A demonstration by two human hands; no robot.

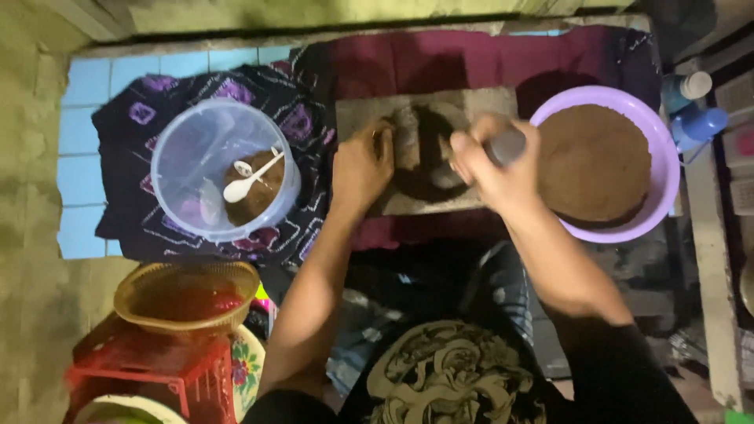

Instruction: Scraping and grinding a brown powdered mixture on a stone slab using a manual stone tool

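Grinding stone slab (pixel 471 106), grey, flat, bearing a dark brown paste (pixel 428 165). Stone roller (pixel 440 153) lies across the slab, long axis running left to right; left hand (pixel 361 165) is clamped on its left end, right hand (pixel 495 161) closed around its right end. Lilac bowl (pixel 664 169) of brown powder sits just right of the slab, nearer the right hand.

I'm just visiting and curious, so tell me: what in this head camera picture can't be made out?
- Tool in the right hand: blurred, mostly covered by fingers; only a grey end shows.
- Dark stuff on the stone slab: both hands hide it; left hand covers its edge.
- Clear plastic tub: brown contents under the white spoon are hazy through the wall.
- Blue bottles: cut off by the right edge.
- Woven basket: contents too dark.
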